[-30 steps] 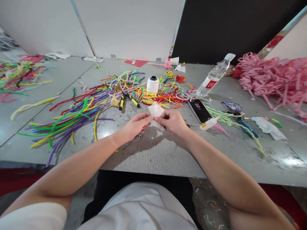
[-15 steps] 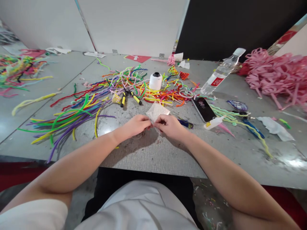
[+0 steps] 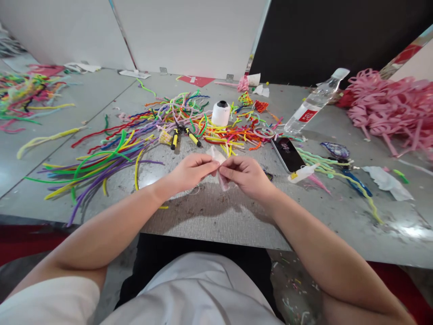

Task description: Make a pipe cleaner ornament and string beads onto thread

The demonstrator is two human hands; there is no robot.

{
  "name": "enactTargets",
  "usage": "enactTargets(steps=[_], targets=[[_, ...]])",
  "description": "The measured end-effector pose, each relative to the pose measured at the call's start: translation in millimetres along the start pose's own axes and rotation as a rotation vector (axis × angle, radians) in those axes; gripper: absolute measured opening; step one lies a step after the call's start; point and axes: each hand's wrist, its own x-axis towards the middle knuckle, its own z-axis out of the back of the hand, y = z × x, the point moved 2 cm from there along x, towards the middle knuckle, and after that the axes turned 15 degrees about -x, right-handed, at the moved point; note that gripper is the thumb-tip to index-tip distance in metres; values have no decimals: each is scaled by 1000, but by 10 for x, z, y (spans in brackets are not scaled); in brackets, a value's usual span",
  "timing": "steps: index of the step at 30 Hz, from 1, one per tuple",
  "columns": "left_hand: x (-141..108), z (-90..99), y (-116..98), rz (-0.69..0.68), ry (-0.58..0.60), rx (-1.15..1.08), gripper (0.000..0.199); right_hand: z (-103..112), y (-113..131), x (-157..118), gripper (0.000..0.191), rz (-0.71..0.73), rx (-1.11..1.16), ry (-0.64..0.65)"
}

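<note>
A small piece of thin white tissue-like sheet (image 3: 218, 155) is pinched between both hands above the table, bunched and partly hidden by the fingers. My left hand (image 3: 196, 170) grips it from the left, thumb against the fingers. From the right, my right hand (image 3: 244, 177) pinches it, the fingertips of both hands almost touching. Just beyond lie yellow-and-black handled pliers (image 3: 185, 136) and a white spool of thread (image 3: 221, 114). Loose white thread (image 3: 193, 190) lies near my left wrist.
Colourful pipe cleaners (image 3: 111, 162) spread across the left and middle. To the right are a phone (image 3: 287, 154), a small glue bottle (image 3: 303, 173), a tilted water bottle (image 3: 314, 103) and a heap of pink ribbon loops (image 3: 389, 106). A crumpled white tissue (image 3: 388, 181) lies farther right.
The white sheet, spread flatter before, is now gathered narrower between the fingers. My left hand has shifted slightly up and right, and my right hand has turned a little.
</note>
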Motion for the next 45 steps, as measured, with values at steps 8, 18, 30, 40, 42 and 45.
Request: enactTargets(steps=[8,18,30,40,42,45], targets=[[-70,168,-285,14,-20,-203,42,236,164,-51,27,-64,-73,-379],[25,380,-238,-230,-79,505,46,286,-71,-46,6,-82,-513,-385],[152,422,71,11,156,950,70,350,-356,49,24,-25,-538,1],[313,580,172,-74,-49,1109,52,290,-456,167,20,-176,-1008,-159],[348,564,219,-95,-41,1104,44,237,-491,212,21,-151,-1069,-159],[431,556,258,-127,-49,1124,38,180,-545,302,21,-112,-1133,-189]])
